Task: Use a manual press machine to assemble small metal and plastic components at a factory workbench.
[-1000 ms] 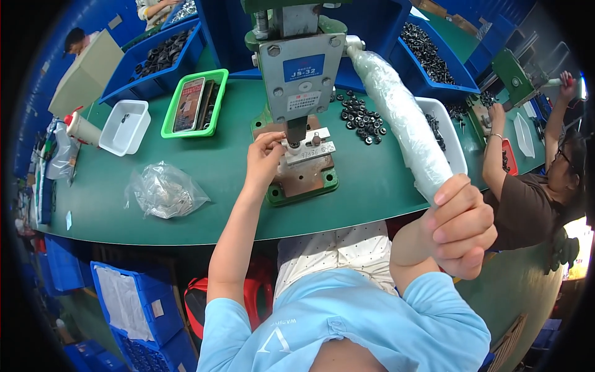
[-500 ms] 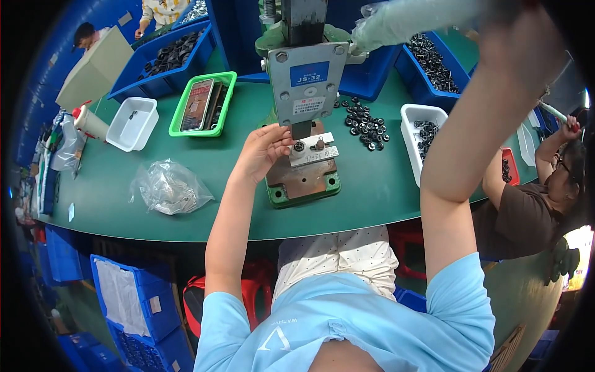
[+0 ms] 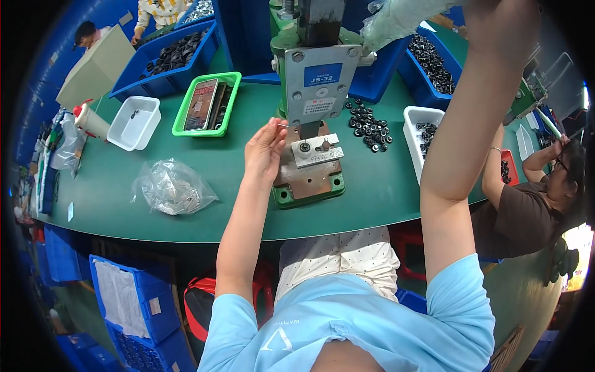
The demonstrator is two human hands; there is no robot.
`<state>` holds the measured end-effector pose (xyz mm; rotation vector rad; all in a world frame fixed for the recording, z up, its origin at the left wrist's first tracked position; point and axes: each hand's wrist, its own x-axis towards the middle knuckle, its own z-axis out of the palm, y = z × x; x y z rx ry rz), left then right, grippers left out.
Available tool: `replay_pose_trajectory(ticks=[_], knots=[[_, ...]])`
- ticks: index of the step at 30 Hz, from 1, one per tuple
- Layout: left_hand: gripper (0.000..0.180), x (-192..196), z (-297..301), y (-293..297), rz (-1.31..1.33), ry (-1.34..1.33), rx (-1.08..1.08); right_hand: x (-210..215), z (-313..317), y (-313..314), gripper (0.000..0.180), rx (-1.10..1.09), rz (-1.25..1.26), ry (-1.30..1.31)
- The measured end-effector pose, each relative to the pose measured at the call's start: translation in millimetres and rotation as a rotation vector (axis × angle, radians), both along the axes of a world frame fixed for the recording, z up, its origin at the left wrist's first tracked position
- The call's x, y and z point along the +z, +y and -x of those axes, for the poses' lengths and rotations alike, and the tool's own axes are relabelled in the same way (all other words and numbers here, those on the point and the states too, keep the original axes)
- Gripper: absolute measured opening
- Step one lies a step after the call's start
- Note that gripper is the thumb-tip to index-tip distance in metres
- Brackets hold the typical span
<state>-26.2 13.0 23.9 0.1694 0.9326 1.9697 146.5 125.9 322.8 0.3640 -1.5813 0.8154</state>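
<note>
My left hand (image 3: 264,152) pinches a thin metal pin (image 3: 283,126) between thumb and fingertips, just left of the press ram. In front of me stands a green hand press (image 3: 322,80) with a grey front plate. On its base a light metal fixture block (image 3: 317,152) carries a small round black part (image 3: 304,147), apart from my fingers. My right arm reaches up to the far right, where my right hand (image 3: 503,28) closes on the plastic-wrapped press lever (image 3: 406,22); its fingertips are mostly hidden. Small black-and-silver round parts (image 3: 370,127) lie in a loose pile right of the press.
Left are a clear plastic bag (image 3: 175,188) of metal pieces, a white tray (image 3: 134,123) and a green basket (image 3: 206,131) with a phone. Blue bins (image 3: 164,59) stand behind. Right are a white tray (image 3: 414,139) of parts and a seated co-worker (image 3: 527,208).
My left hand has drawn back from the fixture and risen slightly, and the pin now shows in its fingers. My right hand has shifted a little left and up with the lever.
</note>
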Motion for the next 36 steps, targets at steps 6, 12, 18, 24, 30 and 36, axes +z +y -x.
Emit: replay_pose_trajectory(ticks=[6, 12, 18, 24, 30, 36], knots=[[0.023, 2, 3, -18, -0.047, 0.037, 0.108, -111, -24, 16, 0.022, -0.222, 0.424, 0.124], [0.03, -4, -19, -34, 0.06, 0.236, 0.069, -276, -2, -10, 0.016, -0.482, 0.449, -0.837], [0.018, 3, -44, -33, 0.086, 0.443, -0.06, -316, 19, -22, 0.01, -0.553, 0.203, -0.722], [0.018, 9, -45, -10, 0.085, 0.434, -0.065, -286, -82, 37, 0.011, -0.851, 0.518, -0.62], [0.026, 4, -58, 3, 0.01, 0.338, 0.011, -273, -144, 94, 0.037, -1.48, 0.175, -1.021], [0.04, 7, -62, 1, -0.092, 0.335, 0.126, -309, -7, 109, 0.025, -0.719, 0.06, -0.895]])
